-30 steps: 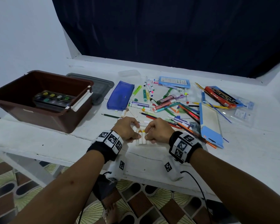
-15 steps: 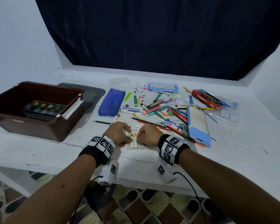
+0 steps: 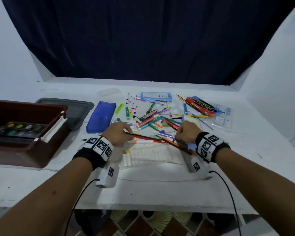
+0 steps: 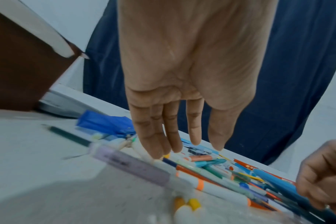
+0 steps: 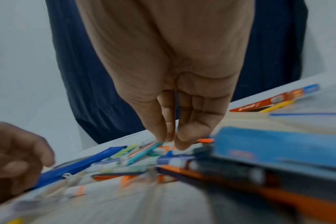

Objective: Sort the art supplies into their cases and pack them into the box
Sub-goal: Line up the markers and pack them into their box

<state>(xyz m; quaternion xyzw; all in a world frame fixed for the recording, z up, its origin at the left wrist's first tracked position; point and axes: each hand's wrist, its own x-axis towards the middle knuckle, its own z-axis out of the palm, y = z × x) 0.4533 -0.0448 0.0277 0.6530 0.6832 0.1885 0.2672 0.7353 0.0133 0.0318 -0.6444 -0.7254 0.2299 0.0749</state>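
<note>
A clear slotted marker case (image 3: 150, 155) lies in front of me with two markers (image 3: 126, 158) at its left end. Behind it spreads a pile of markers and pencils (image 3: 152, 120). My left hand (image 3: 129, 133) reaches into the pile's left side; in the left wrist view its fingers (image 4: 157, 145) are straight and their tips touch the markers. My right hand (image 3: 177, 132) is at the pile's right side. In the blurred right wrist view, the right hand (image 5: 170, 140) pinches thumb and fingers together at the end of a teal marker (image 5: 142, 153).
A brown box (image 3: 46, 150) at the left holds a paint palette (image 3: 19, 130), with a grey lid (image 3: 75, 109) behind it. A blue pouch (image 3: 100, 116), a blue-edged case (image 3: 156, 96), a red pencil box (image 3: 201, 106) and a clear bag (image 3: 223, 120) ring the pile.
Both hands have left the marker case, spread apart and moved forward into the pile. The case now lies uncovered. The head view has tilted upward.
</note>
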